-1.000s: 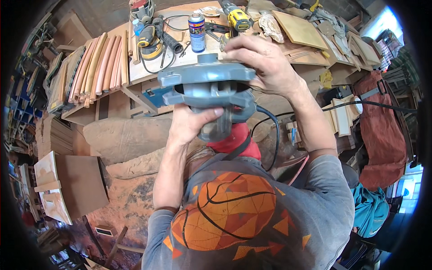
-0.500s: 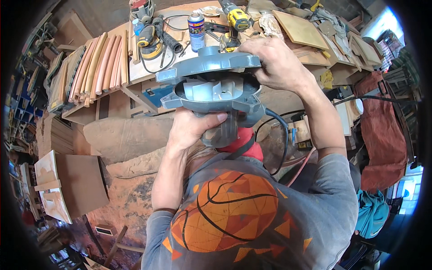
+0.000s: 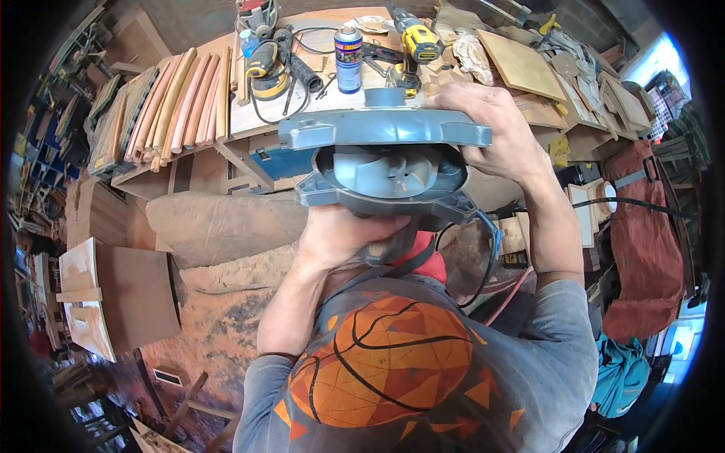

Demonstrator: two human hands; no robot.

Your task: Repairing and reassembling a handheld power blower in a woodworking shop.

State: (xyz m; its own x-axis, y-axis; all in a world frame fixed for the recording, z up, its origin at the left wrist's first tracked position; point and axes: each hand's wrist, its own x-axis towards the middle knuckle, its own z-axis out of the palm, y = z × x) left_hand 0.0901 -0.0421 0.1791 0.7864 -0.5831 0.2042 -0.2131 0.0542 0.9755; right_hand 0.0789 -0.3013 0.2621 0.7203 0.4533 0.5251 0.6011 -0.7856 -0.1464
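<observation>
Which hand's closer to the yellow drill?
Right. The right hand is on the right edge of the grey cover, just below and right of the drill in the picture; the left hand is under the housing, farther down and left.

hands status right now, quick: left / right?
Left hand: closed, holding the grey fan housing from below.
Right hand: closed, holding the grey cover at its right edge.
</observation>
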